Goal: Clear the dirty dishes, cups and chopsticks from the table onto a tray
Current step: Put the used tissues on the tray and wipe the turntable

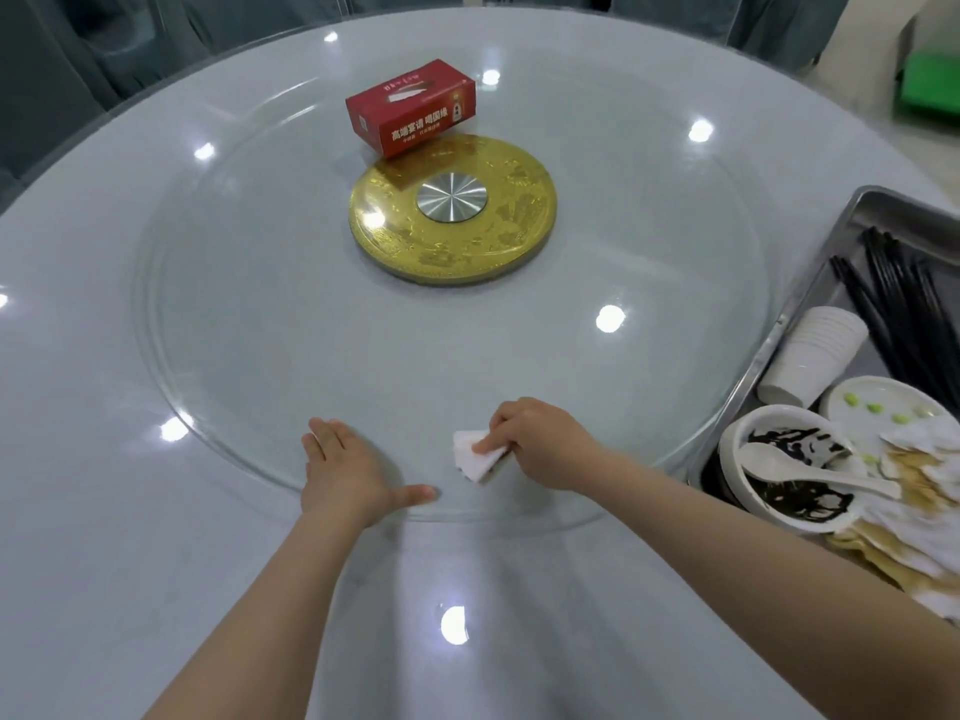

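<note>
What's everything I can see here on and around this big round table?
table: one, pale grey, round
glass turntable: one, clear, on the table
gold disc: one, turntable centre
tissue box: one, red, behind the disc
metal tray: one, right edge
chopsticks: several, black, in tray
paper cups: a white stack, lying in tray
bowl: one, white, dark residue, in tray
spoon: one, white, in the bowl
tissue: one, white, under the right hand
left hand: flat on the glass
right hand: fingers press the tissue

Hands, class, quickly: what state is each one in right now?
Left hand: open, flat on the glass turntable.
Right hand: pinching a folded white tissue against the glass.
</note>
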Available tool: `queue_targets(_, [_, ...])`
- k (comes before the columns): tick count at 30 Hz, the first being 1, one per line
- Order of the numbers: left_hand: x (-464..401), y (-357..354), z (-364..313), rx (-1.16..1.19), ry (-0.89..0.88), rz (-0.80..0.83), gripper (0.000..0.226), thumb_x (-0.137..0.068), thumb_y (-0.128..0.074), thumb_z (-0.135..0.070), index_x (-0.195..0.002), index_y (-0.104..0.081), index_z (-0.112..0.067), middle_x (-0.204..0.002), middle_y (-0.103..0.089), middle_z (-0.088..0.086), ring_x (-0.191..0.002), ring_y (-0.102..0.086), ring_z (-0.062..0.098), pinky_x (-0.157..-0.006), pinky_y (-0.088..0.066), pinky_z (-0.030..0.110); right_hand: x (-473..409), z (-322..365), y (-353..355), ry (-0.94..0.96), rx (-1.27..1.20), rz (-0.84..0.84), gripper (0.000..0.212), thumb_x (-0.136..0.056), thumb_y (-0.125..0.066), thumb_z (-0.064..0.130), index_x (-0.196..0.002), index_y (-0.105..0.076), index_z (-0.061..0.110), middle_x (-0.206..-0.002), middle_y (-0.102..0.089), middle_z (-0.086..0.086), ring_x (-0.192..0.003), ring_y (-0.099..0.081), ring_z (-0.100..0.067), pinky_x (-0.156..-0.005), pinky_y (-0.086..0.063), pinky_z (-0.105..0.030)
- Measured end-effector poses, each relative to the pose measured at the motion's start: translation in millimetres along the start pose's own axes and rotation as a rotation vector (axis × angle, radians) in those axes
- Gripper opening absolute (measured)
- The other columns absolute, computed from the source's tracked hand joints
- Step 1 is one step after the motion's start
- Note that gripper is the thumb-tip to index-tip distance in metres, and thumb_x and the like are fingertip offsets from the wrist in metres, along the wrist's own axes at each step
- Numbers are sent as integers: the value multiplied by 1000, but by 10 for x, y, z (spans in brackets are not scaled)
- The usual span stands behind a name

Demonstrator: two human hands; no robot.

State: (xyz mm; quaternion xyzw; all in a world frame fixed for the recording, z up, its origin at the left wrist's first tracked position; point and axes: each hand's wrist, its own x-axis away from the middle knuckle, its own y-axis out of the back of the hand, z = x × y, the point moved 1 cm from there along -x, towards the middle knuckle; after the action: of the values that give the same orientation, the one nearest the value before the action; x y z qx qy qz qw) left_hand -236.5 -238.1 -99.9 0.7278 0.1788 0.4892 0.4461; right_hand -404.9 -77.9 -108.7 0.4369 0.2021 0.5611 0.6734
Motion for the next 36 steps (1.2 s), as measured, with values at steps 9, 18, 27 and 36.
queue_targets(9, [-44,-38,17,-12,-26,1,159,-47,-67,-85,-145,17,8,-156,17,23,-145,15,36,-119,-3,43,124,-262,657,-374,-863,-458,30,-79,-62,6,-73,-72,34,-66,-65,14,-54,-56,2,-51,-44,-12])
queue_targets(18, [-46,-2,106,2,-28,-22,159,-45,-68,-84,-145,17,5,-157,19,20,-146,14,34,-118,-5,42,-227,-566,851,-545,-358,-562,14,-87,-61,29,-81,-73,31,-69,-66,13,-67,-61,-8,-52,-41,-16])
queue_targets(27, [27,13,134,18,-52,-61,154,-48,-65,-84,-147,16,2,-158,18,14,-147,14,29,-118,-9,39,-119,-751,576,-481,66,-366,53,-85,-44,-3,-124,-64,27,-115,-55,-8,-106,-53,-29,-74,-32,-25])
queue_targets(36, [219,43,57,-27,-125,-73,124,-71,-62,-73,-150,0,0,-160,2,15,-148,-6,26,-117,-21,38,296,-629,378,-550,41,-380,55,-84,-44,-1,-124,-63,32,-109,-57,-6,-96,-56,-30,-71,-35,-28])
